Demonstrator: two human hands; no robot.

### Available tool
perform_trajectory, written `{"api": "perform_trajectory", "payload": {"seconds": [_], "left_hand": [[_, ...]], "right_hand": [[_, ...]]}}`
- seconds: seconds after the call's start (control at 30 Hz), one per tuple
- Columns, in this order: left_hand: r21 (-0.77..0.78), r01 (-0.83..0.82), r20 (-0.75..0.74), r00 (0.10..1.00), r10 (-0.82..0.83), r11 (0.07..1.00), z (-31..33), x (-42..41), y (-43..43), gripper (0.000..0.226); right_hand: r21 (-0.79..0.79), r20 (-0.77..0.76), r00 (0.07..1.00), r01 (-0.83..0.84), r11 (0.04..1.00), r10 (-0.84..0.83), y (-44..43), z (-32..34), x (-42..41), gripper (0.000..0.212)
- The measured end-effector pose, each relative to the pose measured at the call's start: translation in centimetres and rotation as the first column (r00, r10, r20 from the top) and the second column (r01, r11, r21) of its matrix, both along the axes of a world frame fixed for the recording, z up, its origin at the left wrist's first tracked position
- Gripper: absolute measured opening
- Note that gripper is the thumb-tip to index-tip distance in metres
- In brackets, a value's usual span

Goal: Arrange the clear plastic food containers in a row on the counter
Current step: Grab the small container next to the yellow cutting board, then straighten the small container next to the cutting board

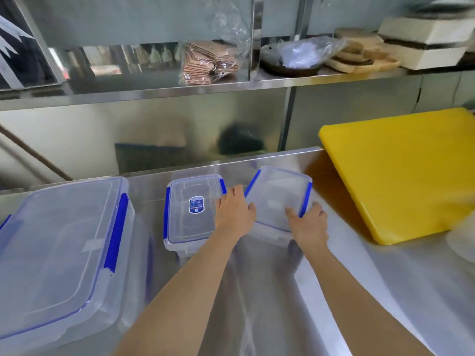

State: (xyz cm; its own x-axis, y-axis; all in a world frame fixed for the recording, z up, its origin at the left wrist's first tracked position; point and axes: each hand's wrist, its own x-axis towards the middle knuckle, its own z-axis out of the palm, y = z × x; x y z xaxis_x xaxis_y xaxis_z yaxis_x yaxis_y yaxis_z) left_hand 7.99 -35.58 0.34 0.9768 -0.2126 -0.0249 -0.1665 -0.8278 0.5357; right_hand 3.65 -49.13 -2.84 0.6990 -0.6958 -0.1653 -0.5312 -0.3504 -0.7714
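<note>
Head view: my left hand (235, 211) and right hand (308, 224) grip the tilted small container (277, 199) on the steel counter (334, 278). Labelled container (191, 209) just left; large container (61, 242) far left; yellow cutting board (406, 173) crowds the right.

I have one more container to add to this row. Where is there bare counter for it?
The widest bare steel counter is the near strip in front of the yellow cutting board. A narrower gap lies between the large container and the labelled container. It is crowded around the tilted container, held by the left hand and right hand.
</note>
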Motion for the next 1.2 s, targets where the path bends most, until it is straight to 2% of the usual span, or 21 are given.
{"api": "perform_trajectory", "payload": {"seconds": [0.07,0.13,0.2,0.3,0.43,0.53,0.7,0.87,1.0,1.1,1.2], "left_hand": [[0.023,0.060,-0.017,0.998,-0.060,0.998,-0.4,0.7,-1.0,0.044],[0.110,0.110,-0.059,0.993,-0.104,0.988,-1.0,1.1,-1.8,0.053],[0.180,0.127,-0.127,0.986,-0.105,0.976,-1.5,1.1,-2.3,0.053],[0.217,0.126,-0.102,0.989,-0.106,0.968,-1.9,0.4,-2.7,0.043],[0.159,0.117,-0.040,0.993,-0.112,0.980,-2.7,-1.7,-3.4,0.042],[0.096,0.125,0.014,0.992,-0.127,0.987,-3.5,-2.8,-3.9,0.045],[0.068,0.118,0.004,0.993,-0.118,0.991,-4.0,-2.5,-4.6,0.049],[0.101,0.152,-0.007,0.988,-0.152,0.983,-4.6,-2.1,-4.5,0.071],[0.041,0.143,-0.064,0.988,-0.140,0.989,-4.5,-2.1,-4.7,0.073],[0.017,0.145,-0.088,0.986,-0.142,0.989,-4.4,-2.1,-5.0,0.073],[-0.005,0.141,-0.097,0.985,-0.141,0.990,-4.4,-2.4,-5.2,0.073]], "right_hand": [[0.188,0.041,0.996,-0.083,0.979,0.076,-0.7,-0.4,-0.2,0.061],[0.272,0.079,0.985,-0.166,0.948,0.150,-1.4,-0.3,-0.3,0.047],[0.248,0.085,0.979,-0.201,0.948,0.186,-2.2,-0.2,-0.2,0.036],[0.219,0.067,0.981,-0.191,0.957,0.181,-3.5,-0.2,0.4,0.029],[0.138,0.051,0.977,-0.211,0.968,0.206,-5.5,0.1,1.8,0.026],[0.065,0.044,0.976,-0.217,0.974,0.214,-6.4,0.4,2.5,0.032],[-0.004,0.020,0.961,-0.274,0.962,0.274,-7.2,0.3,2.8,0.031],[-0.004,0.031,0.971,-0.236,0.972,0.236,-7.1,-0.5,2.9,0.032],[0.081,0.103,0.987,-0.133,0.988,0.125,-7.0,-1.2,2.2,0.056],[0.134,0.156,0.976,-0.172,0.976,0.151,-7.1,-1.7,2.2,0.044],[0.126,0.144,0.971,-0.209,0.970,0.191,-7.4,-1.6,2.7,0.034]]}}
